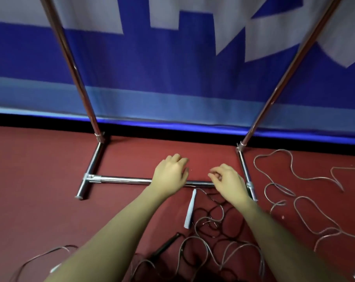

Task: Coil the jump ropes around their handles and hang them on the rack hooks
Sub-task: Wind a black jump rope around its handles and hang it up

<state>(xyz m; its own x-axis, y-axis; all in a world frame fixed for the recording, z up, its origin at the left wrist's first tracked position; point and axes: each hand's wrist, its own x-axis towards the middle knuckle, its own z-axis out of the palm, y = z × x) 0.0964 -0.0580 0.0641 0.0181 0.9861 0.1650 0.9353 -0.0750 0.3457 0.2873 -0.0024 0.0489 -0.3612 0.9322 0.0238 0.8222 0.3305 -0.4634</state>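
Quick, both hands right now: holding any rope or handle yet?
Left hand: open, fingers loosely curled, holding nothing.
Right hand: fingers curled, thumb near fingertips; cannot tell whether it pinches anything.

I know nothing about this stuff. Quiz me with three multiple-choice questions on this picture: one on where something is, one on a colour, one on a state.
1. Where does the pale handle between the forearms lie?
A. on the red floor
B. on a hook
C. in a hand

2. What colour is the rack's bottom bar?
A. wooden brown
B. shiny silver
C. yellow

3. How are the ropes near the forearms?
A. coiled neatly
B. hung up
C. loose and tangled

Answers: 1 A, it rests on the floor below the bar. 2 B, the bar gleams like chrome. 3 C, the loops sprawl and overlap on the floor.
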